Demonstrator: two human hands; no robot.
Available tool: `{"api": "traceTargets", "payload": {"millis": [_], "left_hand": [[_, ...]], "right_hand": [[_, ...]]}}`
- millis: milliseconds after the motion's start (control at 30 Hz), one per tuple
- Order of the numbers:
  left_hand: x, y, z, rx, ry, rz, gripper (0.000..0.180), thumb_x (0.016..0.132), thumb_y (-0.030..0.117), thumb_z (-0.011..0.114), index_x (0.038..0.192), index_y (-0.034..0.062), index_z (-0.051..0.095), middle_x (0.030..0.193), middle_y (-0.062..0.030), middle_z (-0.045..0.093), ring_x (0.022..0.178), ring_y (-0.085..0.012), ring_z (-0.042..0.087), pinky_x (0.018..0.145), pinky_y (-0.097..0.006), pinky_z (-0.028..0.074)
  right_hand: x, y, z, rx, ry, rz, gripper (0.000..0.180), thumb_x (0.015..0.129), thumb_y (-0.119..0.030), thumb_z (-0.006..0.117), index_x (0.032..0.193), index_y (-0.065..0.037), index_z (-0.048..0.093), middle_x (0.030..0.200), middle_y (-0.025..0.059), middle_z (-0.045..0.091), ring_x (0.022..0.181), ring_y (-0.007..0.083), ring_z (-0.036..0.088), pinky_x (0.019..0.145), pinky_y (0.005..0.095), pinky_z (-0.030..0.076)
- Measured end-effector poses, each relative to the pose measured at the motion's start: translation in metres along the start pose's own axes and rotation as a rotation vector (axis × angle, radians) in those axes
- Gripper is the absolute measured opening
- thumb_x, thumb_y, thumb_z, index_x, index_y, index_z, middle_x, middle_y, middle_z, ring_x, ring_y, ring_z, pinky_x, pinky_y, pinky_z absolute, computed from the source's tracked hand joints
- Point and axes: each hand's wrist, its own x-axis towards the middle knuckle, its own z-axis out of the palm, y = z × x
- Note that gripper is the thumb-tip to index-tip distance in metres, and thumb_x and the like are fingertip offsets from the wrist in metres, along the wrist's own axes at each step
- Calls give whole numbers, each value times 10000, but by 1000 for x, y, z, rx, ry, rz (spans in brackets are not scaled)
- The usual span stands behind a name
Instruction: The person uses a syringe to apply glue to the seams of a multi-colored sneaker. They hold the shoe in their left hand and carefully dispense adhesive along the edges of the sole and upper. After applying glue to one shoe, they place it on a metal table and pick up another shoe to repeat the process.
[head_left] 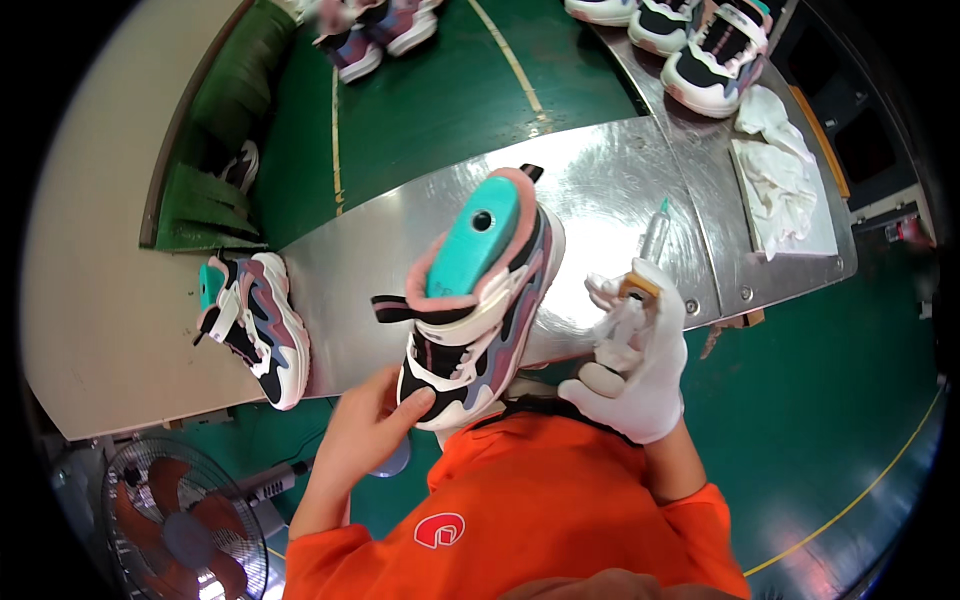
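Note:
My bare left hand (368, 425) grips the toe of a sneaker (505, 325), its thumb pressed on the black toe mesh. The sneaker is white, black, pink and purple. Its opening faces up and shows a teal insole with a dark round spot at the heel. On my right hand (655, 365) is a white glove, with the fingers curled round a clear syringe (654, 238). The syringe's teal tapered tip points away from me, and an amber part shows among the fingers. Its tip is apart from the sneaker, to the right.
A matching sneaker (258, 325) lies at the left on the metal table (350, 250). More sneakers (715, 60) stand far right, near white cloths (775, 190) on a white board. Green brush-like flaps (205, 195) edge an opening at left. A fan (185, 535) stands lower left.

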Motion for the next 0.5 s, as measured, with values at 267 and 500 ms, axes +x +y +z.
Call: {"api": "traceTargets", "payload": {"millis": [267, 500], "left_hand": [[45, 73, 38, -171, 98, 376, 736, 754, 157, 805, 1351, -15, 411, 1118, -105, 625, 837, -143, 642, 670, -266, 532], [38, 44, 33, -465, 362, 555, 839, 672, 3, 741, 1360, 21, 262, 1120, -104, 547, 819, -139, 621, 666, -266, 522]], "right_hand": [[4, -10, -8, -52, 28, 49, 1044, 533, -91, 873, 1395, -4, 291, 1107, 113, 518, 965, 190, 546, 957, 353, 463], [4, -19, -16, 174, 88, 80, 1069, 521, 13, 842, 1416, -22, 258, 1179, 117, 463, 1063, 226, 550, 1025, 415, 447]]}}
